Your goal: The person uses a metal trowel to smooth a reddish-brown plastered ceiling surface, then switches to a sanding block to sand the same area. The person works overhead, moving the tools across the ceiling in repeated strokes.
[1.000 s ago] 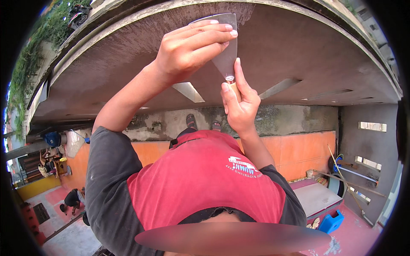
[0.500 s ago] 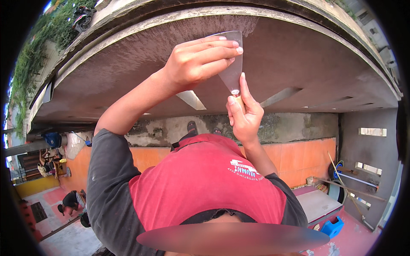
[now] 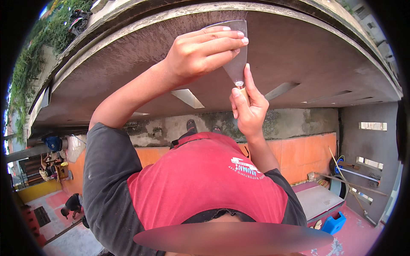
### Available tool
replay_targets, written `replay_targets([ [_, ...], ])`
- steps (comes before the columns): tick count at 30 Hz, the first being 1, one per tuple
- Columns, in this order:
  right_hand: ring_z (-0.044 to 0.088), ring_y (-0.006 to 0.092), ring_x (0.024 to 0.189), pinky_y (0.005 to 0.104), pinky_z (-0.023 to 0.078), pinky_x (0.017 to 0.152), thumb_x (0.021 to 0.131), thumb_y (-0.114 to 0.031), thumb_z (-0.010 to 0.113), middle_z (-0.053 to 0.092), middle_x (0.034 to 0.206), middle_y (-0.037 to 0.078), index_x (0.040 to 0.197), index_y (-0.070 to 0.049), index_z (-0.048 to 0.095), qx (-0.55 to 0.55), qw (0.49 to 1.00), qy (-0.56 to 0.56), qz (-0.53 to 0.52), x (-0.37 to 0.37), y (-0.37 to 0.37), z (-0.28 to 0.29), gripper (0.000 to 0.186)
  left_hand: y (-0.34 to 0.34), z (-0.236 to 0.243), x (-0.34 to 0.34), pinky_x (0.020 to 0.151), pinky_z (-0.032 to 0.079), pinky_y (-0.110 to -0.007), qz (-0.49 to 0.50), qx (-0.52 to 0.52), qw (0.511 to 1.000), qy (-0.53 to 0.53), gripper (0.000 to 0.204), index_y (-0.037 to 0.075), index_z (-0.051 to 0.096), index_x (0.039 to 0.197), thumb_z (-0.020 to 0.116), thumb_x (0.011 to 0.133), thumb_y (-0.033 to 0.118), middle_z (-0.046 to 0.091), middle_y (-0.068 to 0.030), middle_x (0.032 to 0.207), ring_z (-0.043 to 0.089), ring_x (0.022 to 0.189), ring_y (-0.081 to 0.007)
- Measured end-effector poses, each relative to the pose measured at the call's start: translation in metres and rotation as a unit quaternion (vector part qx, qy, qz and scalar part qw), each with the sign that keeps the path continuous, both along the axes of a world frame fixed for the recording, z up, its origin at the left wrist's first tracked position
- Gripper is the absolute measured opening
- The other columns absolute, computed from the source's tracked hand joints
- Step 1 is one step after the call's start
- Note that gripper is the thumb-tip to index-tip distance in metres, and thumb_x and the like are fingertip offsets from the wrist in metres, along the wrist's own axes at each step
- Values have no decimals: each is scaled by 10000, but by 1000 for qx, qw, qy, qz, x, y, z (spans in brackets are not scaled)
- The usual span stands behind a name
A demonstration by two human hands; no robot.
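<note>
My right hand (image 3: 251,112) is closed round the short wooden handle of a scraper (image 3: 237,68), its index finger stretched up along the base of the blade. The blade is a wide metal fan, its broad edge toward the top of the view, against the dark grey plastered wall (image 3: 299,51). Across the blade lie the outstretched fingers of my left hand (image 3: 198,50), flat and side by side; its thumb is hidden. Rough, streaky plaster (image 3: 141,51) shows left of the scraper, while the surface to its right looks smoother.
Slot-like openings (image 3: 188,98) pierce the wall below my hands. A grey bench (image 3: 320,198) and a blue plastic stool (image 3: 334,222) stand lower right, near long poles (image 3: 348,183). Another person (image 3: 73,205) bends over at lower left. A pale ledge (image 3: 205,8) runs along the wall's edge.
Both hands and the scraper have moved up the wall, toward its edge, and slightly right. My grip looks the same. The person at lower left has shifted slightly.
</note>
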State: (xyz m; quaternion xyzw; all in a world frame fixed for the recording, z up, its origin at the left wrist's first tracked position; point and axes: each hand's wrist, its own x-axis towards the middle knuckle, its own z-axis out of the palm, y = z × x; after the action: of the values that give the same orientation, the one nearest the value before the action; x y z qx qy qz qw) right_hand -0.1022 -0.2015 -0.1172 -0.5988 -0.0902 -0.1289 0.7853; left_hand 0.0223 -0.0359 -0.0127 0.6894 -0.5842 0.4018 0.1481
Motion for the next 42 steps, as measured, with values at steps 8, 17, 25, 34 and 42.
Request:
replay_targets([
  [8, 436, 3, 562, 192, 381, 505, 1021, -4, 581, 530, 709, -68, 1599, -21, 393, 5, 1000, -16, 17, 6, -6, 12, 609, -2, 9, 8, 949, 629, -379, 12, -18, 999, -27, 143, 27, 741, 894, 729, 768, 93, 780, -67, 1130, 754, 1082, -240],
  [17, 425, 13, 554, 193, 373, 473, 1030, -1, 565, 510, 725, -48, 1609, -34, 374, 31, 999, -6, 13, 6, -2, 14, 610, -8, 12, -1, 968, 625, -394, 24, -5, 1000, -4, 84, 19, 748, 852, 733, 771, 32, 788, -72, 1105, 759, 1079, -241],
  [25, 429, 21, 566, 191, 372, 474, 1029, 1, 586, 525, 736, -37, 1596, -42, 405, 44, 998, -39, -2, 15, -5, 24, 596, -13, 22, 1, 975, 620, -394, 41, -4, 997, -66, 169, 15, 757, 932, 715, 785, 87, 774, -74, 1161, 742, 1125, -246],
  [34, 431, 11, 539, 199, 384, 486, 1014, 15, 594, 494, 654, -74, 1592, -12, 402, -40, 995, -61, -69, -9, -17, -25, 609, 31, -66, -74, 1153, 471, -477, 24, 41, 998, 41, 109, 92, 751, 971, 709, 871, 110, 729, -70, 1311, 675, 1265, -243],
  [42, 432, 15, 546, 195, 376, 473, 1025, -10, 596, 509, 679, -61, 1595, -30, 404, -11, 984, -131, -119, 37, -1, 11, 601, 68, -133, -129, 1121, 494, -501, 54, -10, 974, 222, 256, 60, 711, 954, 767, 719, -24, 735, -103, 1286, 681, 1254, -286],
])
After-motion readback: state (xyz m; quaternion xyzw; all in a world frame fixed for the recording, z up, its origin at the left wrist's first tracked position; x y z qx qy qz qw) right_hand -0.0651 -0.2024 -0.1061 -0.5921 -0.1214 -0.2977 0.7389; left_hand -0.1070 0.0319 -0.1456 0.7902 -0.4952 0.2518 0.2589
